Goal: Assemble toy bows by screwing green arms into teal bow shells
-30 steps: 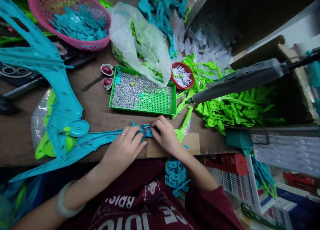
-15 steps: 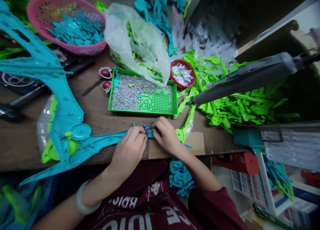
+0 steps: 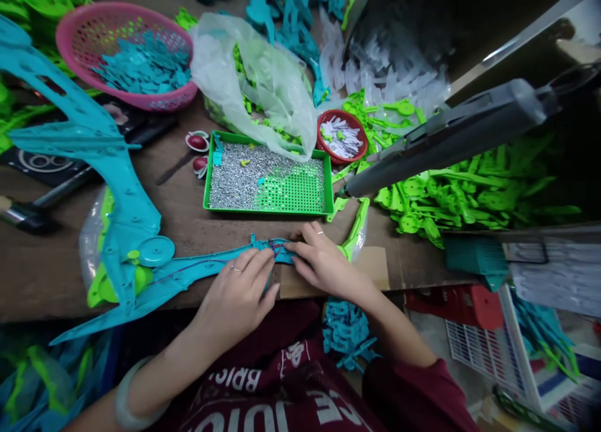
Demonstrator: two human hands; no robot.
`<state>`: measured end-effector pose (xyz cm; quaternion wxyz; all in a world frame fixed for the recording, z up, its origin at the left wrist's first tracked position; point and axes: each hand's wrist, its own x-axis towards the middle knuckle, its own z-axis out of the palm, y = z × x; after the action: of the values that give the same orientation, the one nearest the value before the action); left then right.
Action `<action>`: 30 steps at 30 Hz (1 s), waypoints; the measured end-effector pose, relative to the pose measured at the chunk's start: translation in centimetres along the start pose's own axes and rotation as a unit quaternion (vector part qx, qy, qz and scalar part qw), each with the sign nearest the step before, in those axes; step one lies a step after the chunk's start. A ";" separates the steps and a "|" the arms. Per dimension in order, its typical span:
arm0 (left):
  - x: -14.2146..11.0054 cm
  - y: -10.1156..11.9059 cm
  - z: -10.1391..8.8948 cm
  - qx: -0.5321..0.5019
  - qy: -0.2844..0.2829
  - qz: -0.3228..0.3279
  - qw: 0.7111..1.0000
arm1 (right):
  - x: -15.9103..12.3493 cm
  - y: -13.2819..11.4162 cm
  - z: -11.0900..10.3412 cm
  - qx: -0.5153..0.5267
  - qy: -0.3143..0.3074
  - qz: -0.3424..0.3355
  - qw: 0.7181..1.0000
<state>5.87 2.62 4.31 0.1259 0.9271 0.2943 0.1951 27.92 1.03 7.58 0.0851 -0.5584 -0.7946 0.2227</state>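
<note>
Both hands are down on the near edge of the wooden table [image 3: 42, 275], working the tip of a long teal plastic frame [image 3: 131, 231] that sweeps in from the far left and ends right in front of the person; the left hand [image 3: 237, 294] lies flat over the frame's arm, fingers stretched and pressing down, gripping nothing; the right hand [image 3: 323, 263] sits just beside it, fingers spread loose, fingertips [image 3: 293, 252] touching the frame's end where a thin purple string [image 3: 276, 249] is bunched up; whether those fingertips actually pinch the string, I cannot tell; the string runs back along the frame toward a teal wheel [image 3: 156, 250] mounted on it, with a green piece just below.

Just beyond the hands sits a green tray [image 3: 300, 197], its left part heaped with small silver screws [image 3: 235, 178]; at its right far corner a small red bowl [image 3: 342, 138] holds white bits, and a crumpled clear bag [image 3: 263, 75] slumps over the tray's far edge; far left, a pink basket [image 3: 124, 53] carries teal parts; to the right, a pile of green plastic parts [image 3: 460, 194] spreads out, and a grey power screwdriver [image 3: 446, 144] hangs over it, tip pointing toward the tray.
</note>
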 end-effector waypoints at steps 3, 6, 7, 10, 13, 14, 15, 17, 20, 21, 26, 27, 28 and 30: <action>-0.6 0.0 0.5 0.038 0.005 0.035 0.999 | -0.3 0.4 -0.1 0.017 0.003 -0.011 1.000; -0.3 -0.4 0.8 0.050 -0.003 0.054 0.997 | -0.4 0.9 0.1 0.039 -0.002 -0.018 0.999; 0.0 -0.6 0.8 0.049 -0.002 0.056 0.997 | -0.5 1.0 0.2 0.041 0.000 -0.022 0.999; 0.5 -0.4 0.9 0.045 0.004 0.050 0.998 | -0.7 1.3 0.6 0.026 0.034 -0.043 0.998; 0.4 0.4 1.3 0.069 0.005 0.027 0.997 | -0.8 1.3 0.9 -0.022 0.055 -0.062 0.996; 0.3 0.7 1.5 0.082 0.003 0.024 0.996 | -0.7 1.3 0.9 -0.036 0.057 -0.066 0.996; 0.1 1.1 1.6 0.096 -0.001 0.023 0.995 | -0.5 1.2 0.8 -0.044 0.062 -0.070 0.995; -0.3 1.8 2.0 0.126 -0.012 0.023 0.992 | 0.0 1.1 0.6 -0.046 0.076 -0.082 0.993; -0.7 2.4 2.3 0.160 -0.023 0.009 0.987 | 0.9 1.2 0.5 -0.053 0.075 -0.116 0.989; -0.9 2.4 2.4 0.161 -0.020 0.005 0.987 | 1.1 1.3 0.6 -0.057 0.068 -0.127 0.988; -1.0 1.6 3.0 0.120 0.044 0.030 0.991 | 1.1 1.6 1.4 -0.046 0.051 -0.136 0.988; -1.0 1.4 3.0 0.113 0.056 0.034 0.991 | 1.0 1.5 1.4 -0.039 0.048 -0.132 0.989; -0.9 1.2 3.0 0.107 0.063 0.036 0.992 | 1.0 1.4 1.3 -0.033 0.043 -0.127 0.990; -0.8 1.1 2.9 0.102 0.070 0.037 0.992 | 1.0 1.2 0.9 -0.023 0.024 -0.116 0.993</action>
<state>7.10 0.88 1.88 0.0030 0.9295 0.2860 0.2328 28.21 2.08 6.09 0.1164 -0.4692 -0.8567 0.1800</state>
